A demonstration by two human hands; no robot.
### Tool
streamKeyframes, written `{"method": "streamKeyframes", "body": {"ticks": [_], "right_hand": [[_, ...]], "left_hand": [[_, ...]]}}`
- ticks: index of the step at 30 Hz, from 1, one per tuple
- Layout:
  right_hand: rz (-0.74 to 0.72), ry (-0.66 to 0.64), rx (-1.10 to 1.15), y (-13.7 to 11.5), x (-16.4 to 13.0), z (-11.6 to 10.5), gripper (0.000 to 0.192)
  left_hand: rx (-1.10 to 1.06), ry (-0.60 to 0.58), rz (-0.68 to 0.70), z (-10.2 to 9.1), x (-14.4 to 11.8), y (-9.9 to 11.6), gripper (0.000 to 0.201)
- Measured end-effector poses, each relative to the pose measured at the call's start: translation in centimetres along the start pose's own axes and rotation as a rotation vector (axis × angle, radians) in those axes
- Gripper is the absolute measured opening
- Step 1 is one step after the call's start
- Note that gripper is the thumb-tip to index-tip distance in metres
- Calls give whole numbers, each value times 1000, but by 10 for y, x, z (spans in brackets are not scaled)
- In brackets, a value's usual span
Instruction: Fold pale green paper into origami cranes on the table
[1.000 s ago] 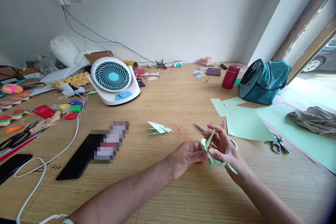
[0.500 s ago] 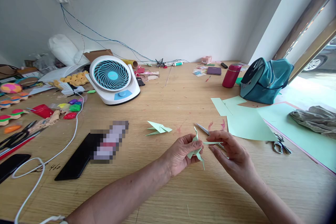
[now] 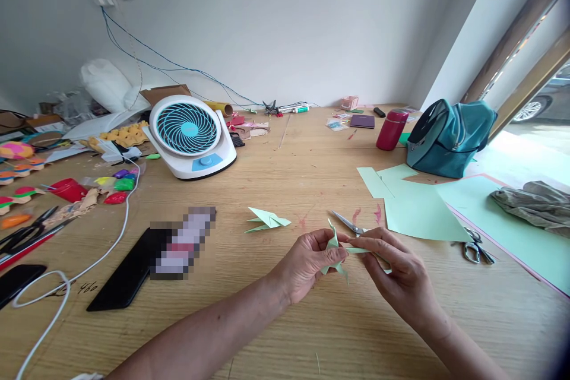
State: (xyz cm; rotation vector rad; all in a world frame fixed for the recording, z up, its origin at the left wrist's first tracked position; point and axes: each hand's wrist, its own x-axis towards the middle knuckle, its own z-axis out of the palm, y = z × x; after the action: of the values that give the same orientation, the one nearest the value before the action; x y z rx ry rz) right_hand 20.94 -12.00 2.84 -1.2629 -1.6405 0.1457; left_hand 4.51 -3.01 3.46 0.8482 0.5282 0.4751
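Since half a second ago, both hands have drawn slightly closer together over the tabletop (image 3: 285, 320), and the folded paper figure (image 3: 335, 249) sits a little lower between them; a second ago it was held higher, mostly in the right hand. Left hand (image 3: 307, 264): grip pinched shut on the body of the pale green paper figure, thumb and fingertips closed on its left side. Right hand (image 3: 396, 273): grip closed on a thin flap of the same figure, pulling it out sideways to the right. Figure position: held just above the wooden tabletop, between the two hands, one pointed tip standing up, another pointing down. Small scissors (image 3: 348, 223): lying on the tabletop just beyond the hands, blades pointing left. Second folded green paper piece (image 3: 266, 220): flat on the tabletop, left of the scissors, apart from the hands. Green paper sheets (image 3: 418, 208): spread to the right. Second pair of scissors (image 3: 475, 246): at the near right edge of those sheets. Teal bag (image 3: 449, 136) and red bottle (image 3: 390, 129): far right side. White and blue desk fan (image 3: 190, 136): far left of centre, facing the camera. Black flat object (image 3: 120, 276): near left, beside a white cable (image 3: 89, 261).
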Motion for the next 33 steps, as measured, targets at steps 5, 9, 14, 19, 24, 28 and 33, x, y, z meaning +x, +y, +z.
{"method": "streamKeyframes", "body": {"ticks": [5,9,14,19,24,28,33], "right_hand": [[-63,45,-57,0,-1,0,29],[-74,69,-83,0,-3,1,30],[-67,76,-66,1,-3,2,34],[-58,85,-71,1,-5,2,34],[-7,130,-71,1,-4,2,27],[4,121,-70,1,-5,3,24],[5,120,-69,3,-5,5,22]], "left_hand": [[112,-1,96,4,-2,0,32],[101,4,99,3,-1,-2,33],[83,-9,93,0,1,-3,36],[54,-30,93,-1,1,-1,36],[-25,-4,56,-3,2,0,39],[-24,67,45,-3,4,0,38],[-5,125,132,-1,5,0,34]]}}
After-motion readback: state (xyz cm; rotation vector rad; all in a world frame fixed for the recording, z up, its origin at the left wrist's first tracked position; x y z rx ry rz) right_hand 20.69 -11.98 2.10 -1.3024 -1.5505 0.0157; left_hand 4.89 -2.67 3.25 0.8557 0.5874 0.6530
